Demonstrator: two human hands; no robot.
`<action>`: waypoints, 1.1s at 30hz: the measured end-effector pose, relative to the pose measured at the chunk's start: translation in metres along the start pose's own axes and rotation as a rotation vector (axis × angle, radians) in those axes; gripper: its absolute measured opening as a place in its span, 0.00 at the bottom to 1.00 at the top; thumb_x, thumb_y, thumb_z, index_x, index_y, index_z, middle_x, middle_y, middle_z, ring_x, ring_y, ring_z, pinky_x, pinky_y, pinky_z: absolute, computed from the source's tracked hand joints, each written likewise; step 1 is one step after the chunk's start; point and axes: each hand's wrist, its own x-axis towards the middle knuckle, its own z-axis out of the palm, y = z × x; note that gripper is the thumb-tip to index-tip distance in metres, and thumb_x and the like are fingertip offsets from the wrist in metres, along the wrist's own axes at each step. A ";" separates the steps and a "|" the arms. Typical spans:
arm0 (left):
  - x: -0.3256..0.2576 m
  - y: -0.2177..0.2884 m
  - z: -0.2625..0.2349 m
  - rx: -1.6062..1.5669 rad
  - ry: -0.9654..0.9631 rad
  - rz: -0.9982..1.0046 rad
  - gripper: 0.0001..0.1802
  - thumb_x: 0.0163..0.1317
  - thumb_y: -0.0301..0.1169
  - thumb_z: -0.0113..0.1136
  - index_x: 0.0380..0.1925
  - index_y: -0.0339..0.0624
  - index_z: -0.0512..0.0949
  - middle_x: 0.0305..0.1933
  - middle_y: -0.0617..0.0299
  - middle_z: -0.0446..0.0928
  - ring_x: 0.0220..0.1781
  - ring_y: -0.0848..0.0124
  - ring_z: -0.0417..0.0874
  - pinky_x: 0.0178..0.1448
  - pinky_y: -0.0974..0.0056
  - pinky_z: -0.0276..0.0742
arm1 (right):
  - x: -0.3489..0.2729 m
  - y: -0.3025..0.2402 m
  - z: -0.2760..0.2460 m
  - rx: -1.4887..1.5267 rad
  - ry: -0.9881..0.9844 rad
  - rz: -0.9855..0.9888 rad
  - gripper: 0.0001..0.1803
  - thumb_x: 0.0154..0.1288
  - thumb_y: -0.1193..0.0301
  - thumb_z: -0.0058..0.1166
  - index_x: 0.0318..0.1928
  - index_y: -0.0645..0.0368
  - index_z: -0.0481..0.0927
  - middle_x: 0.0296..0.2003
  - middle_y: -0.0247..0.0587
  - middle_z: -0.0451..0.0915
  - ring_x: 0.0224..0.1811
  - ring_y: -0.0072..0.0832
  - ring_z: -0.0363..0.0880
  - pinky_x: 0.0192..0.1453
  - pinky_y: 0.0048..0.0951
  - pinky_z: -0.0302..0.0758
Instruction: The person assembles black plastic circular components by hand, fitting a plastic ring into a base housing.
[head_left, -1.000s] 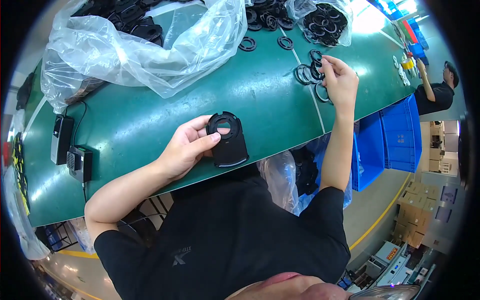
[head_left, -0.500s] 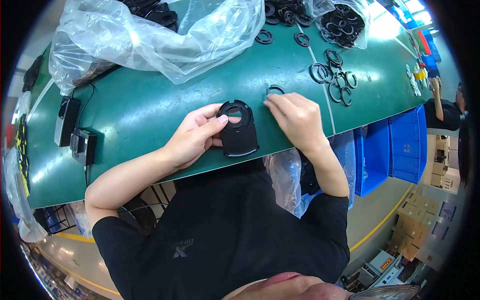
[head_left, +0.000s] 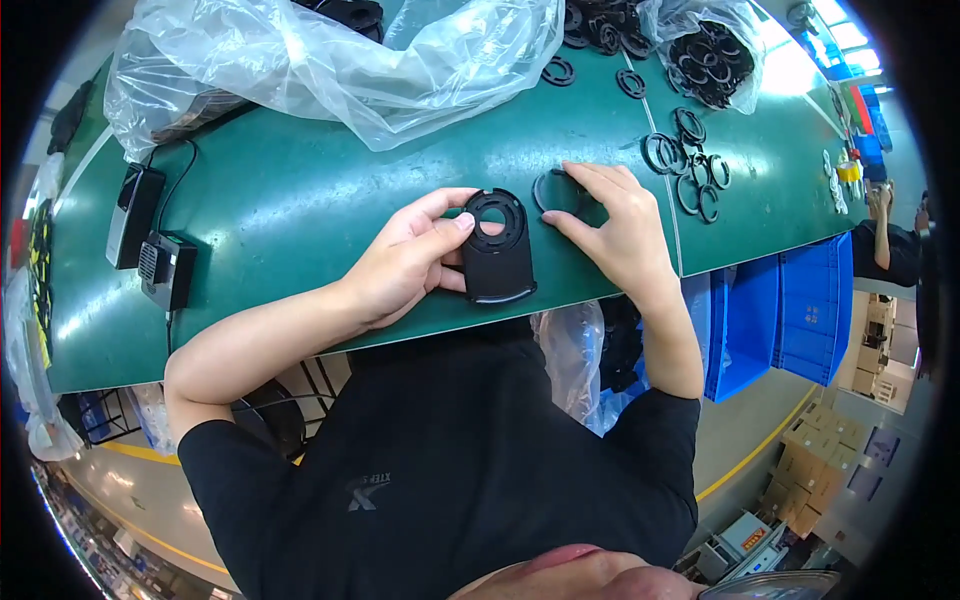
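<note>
Left hand (head_left: pixel 405 262) grasps a black plastic plate (head_left: pixel 497 247) near the front edge of the green table (head_left: pixel 300 200), thumb on the ring around the plate's round opening, fingers curled at its left side. The plate lies flat on the surface, its rounded lower end close to the front edge. Right hand (head_left: pixel 618 225) rests just beside it on the right, fingers spread and pressing on a thin black ring (head_left: pixel 553 190) that lies flat on the table, touching or nearly touching the plate's upper right side; the hand is not clenched, and part of the ring is hidden under the fingers.

Further toward the right edge lies a loose cluster of black rings (head_left: pixel 690 170), well apart from the plate. Toward the back edge, a large clear plastic bag (head_left: pixel 330 55) sprawls across the table, and a second clear bag of black rings (head_left: pixel 715 50) sits in the back right corner. Near the left edge two small black boxes (head_left: pixel 150 240) with cables sit side by side. Blue bins (head_left: pixel 790 310) stand below the table's right front corner.
</note>
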 end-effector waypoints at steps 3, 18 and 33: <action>0.000 -0.001 -0.002 -0.061 -0.016 -0.003 0.21 0.69 0.32 0.42 0.58 0.36 0.60 0.52 0.54 0.73 0.48 0.66 0.79 0.51 0.58 0.78 | 0.003 -0.002 0.006 -0.018 0.015 -0.007 0.25 0.42 0.73 0.66 0.44 0.67 0.77 0.41 0.49 0.78 0.43 0.43 0.74 0.48 0.35 0.73; 0.002 -0.003 -0.005 -0.073 -0.051 0.023 0.24 0.69 0.34 0.42 0.62 0.38 0.58 0.56 0.54 0.70 0.54 0.64 0.76 0.54 0.59 0.76 | 0.001 -0.045 0.011 0.410 0.174 0.045 0.30 0.40 0.75 0.70 0.48 0.69 0.75 0.38 0.49 0.78 0.40 0.30 0.79 0.42 0.27 0.77; 0.001 -0.004 -0.006 -0.068 -0.078 0.038 0.23 0.67 0.29 0.43 0.62 0.39 0.60 0.53 0.61 0.72 0.50 0.74 0.76 0.50 0.68 0.77 | -0.001 -0.052 0.032 0.132 0.195 -0.055 0.30 0.40 0.75 0.70 0.48 0.66 0.76 0.41 0.48 0.78 0.39 0.34 0.79 0.43 0.28 0.77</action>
